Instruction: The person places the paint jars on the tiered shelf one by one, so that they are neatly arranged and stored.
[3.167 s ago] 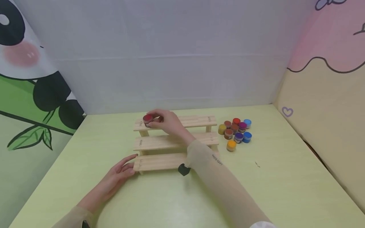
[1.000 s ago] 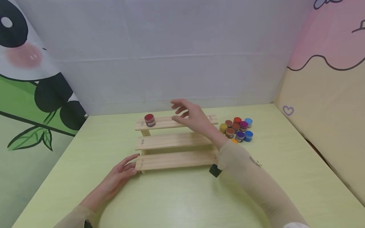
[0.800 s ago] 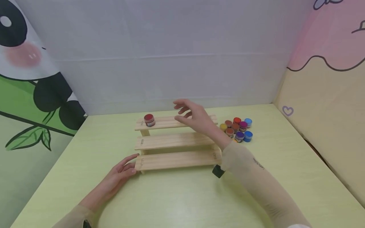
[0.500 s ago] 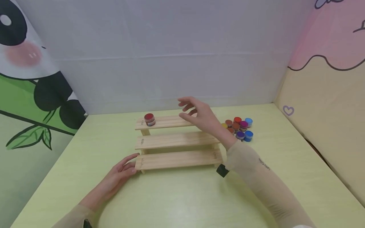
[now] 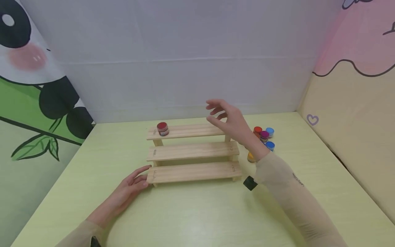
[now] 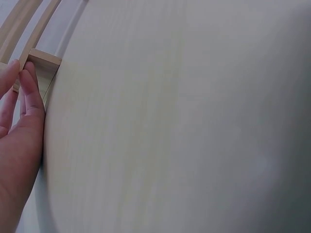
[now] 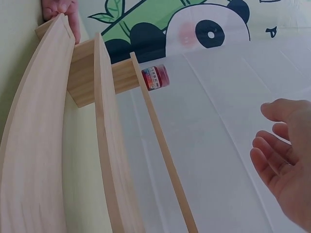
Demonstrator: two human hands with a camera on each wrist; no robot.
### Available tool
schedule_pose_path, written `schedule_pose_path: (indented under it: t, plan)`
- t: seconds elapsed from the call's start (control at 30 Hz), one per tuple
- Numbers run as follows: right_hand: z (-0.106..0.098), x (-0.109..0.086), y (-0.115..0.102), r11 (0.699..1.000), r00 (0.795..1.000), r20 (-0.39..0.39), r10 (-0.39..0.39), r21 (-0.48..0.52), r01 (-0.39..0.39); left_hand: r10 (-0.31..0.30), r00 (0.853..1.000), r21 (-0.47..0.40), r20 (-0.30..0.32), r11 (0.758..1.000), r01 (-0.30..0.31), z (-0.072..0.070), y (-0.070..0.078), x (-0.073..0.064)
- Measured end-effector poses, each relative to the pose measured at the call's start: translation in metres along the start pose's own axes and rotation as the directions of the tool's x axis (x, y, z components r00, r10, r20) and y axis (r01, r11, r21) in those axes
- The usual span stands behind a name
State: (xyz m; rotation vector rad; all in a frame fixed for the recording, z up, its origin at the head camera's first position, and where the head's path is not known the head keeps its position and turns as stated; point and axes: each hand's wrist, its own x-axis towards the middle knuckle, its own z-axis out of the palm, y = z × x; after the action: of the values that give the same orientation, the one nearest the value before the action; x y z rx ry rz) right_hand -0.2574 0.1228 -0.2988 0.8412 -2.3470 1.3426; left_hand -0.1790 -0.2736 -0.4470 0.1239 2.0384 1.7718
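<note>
A three-step wooden display rack [image 5: 194, 151] stands on the table, its steps rising toward the back. One small paint jar with a dark red lid [image 5: 162, 129] sits upright at the left end of the top step; its printed label shows in the right wrist view. My left hand [image 5: 128, 188] holds the left end of the lowest step, and in the left wrist view thumb and fingers [image 6: 32, 94] lie around the board's corner. Above the top step's right end hovers my right hand [image 5: 232, 122], fingers loosely bent and holding nothing.
Several paint jars cluster right of the rack, partly hidden by my right forearm; red [image 5: 257, 130], purple [image 5: 264, 135], blue [image 5: 270, 145] and orange [image 5: 251, 157] ones show. A white cloth wall [image 5: 191, 61] rises behind the table, with printed panels at both sides.
My right hand has let go of the dark red jar on the top step and moved right and slightly up, its forearm now covering part of the jar cluster. The left hand stays put.
</note>
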Motion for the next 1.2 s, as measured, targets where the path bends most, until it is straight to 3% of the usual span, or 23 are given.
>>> schedule_pose_path:
  t: [0.6,1.2]
  plan:
    - [-0.035,-0.022,0.021,0.997,0.995,-0.098,-0.011,-0.082,0.003,0.015,1.0,-0.01,0.016,1.0,-0.015,0.003,0.004,-0.005]
    - [-0.05,-0.046,0.04,0.992,0.987,-0.133,0.091,-0.078,-0.102,0.018,1.0,-0.01,0.024,1.0,-0.018,0.004,0.005,-0.005]
